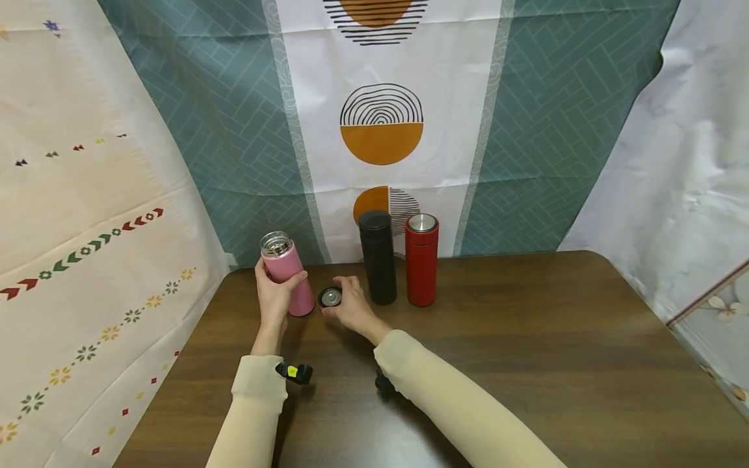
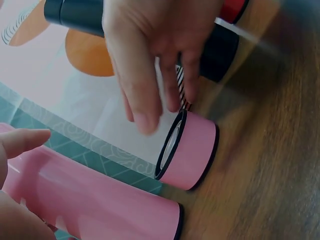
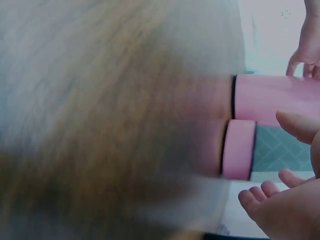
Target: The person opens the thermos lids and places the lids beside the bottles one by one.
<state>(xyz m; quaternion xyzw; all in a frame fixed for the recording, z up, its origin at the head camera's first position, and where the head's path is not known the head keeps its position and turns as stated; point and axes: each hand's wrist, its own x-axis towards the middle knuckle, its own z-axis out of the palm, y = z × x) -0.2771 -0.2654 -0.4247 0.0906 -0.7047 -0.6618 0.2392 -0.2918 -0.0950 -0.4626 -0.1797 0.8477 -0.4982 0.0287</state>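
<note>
A pink thermos flask (image 1: 284,265) stands uncapped at the left of the table, its steel mouth showing. My left hand (image 1: 274,300) grips it around the side, thumb across the front. Just right of the flask, the pink lid (image 2: 194,152) rests on the table with its hollow inside facing up. Over the lid is my right hand (image 1: 353,308), fingers loosely spread; both wrist views show a gap between the fingers and the lid. Nothing is held in that hand (image 3: 290,205).
A black flask (image 1: 378,260) and a red flask (image 1: 421,266) stand upright to the right of my right hand, near the table's back edge. Patterned cloth (image 1: 234,117) hangs behind the wooden table (image 1: 526,344). Each wrist wears a small camera.
</note>
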